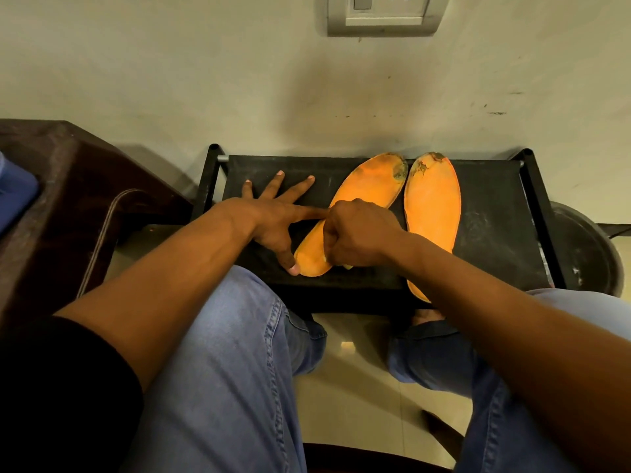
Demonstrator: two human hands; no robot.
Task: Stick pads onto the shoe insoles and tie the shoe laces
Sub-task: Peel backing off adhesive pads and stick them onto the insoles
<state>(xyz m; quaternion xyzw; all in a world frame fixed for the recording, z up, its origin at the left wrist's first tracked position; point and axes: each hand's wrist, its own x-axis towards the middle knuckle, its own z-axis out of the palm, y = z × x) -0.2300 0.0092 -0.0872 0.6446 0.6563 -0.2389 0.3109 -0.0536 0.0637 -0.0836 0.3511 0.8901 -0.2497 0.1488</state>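
Two orange insoles flat on the black fabric rack, toes toward the far wall: left insole angled, heel near; right insole just beside it, its heel under the right forearm. Left hand splayed, fingers straight, thumb tip pinning the left insole's heel edge, index laid across its waist. Right hand curled knuckles-up over the heel area; pinching or pressing something beneath, cannot tell what. No pad clearly visible, no shoes or laces in view. Probably the pad-sticking step on the left insole. Next: firm pressing along the pad edges, then the same on the right insole.
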